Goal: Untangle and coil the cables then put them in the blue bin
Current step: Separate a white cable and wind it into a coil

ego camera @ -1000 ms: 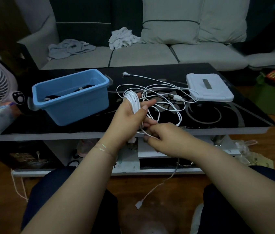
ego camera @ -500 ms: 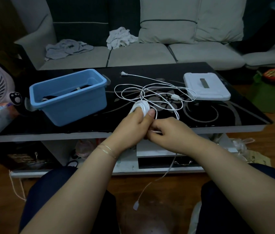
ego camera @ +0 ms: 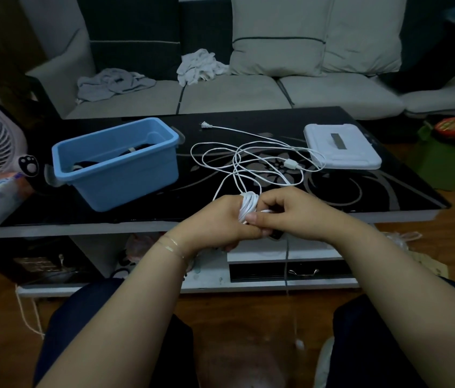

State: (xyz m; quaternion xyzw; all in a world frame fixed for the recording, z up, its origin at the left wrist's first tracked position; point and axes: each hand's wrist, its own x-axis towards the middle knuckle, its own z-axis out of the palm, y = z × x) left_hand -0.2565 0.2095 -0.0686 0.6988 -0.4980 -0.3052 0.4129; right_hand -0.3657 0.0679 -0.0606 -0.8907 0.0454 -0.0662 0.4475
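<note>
A small coil of thin white cable (ego camera: 248,206) is gripped by the left hand (ego camera: 222,219) and pinched by the right hand (ego camera: 285,212); the loose loops of white cable (ego camera: 248,161) lie beyond the hands, on the black glass table (ego camera: 374,197).

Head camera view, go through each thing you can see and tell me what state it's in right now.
Left hand: gripping the cable coil.
Right hand: pinching the cable beside the coil.
Cable coil: partly wound, not in the bin.
Loose cable: tangled loops on the table.
Blue bin: open, dark items inside.
White box: lying flat, closed.
</note>
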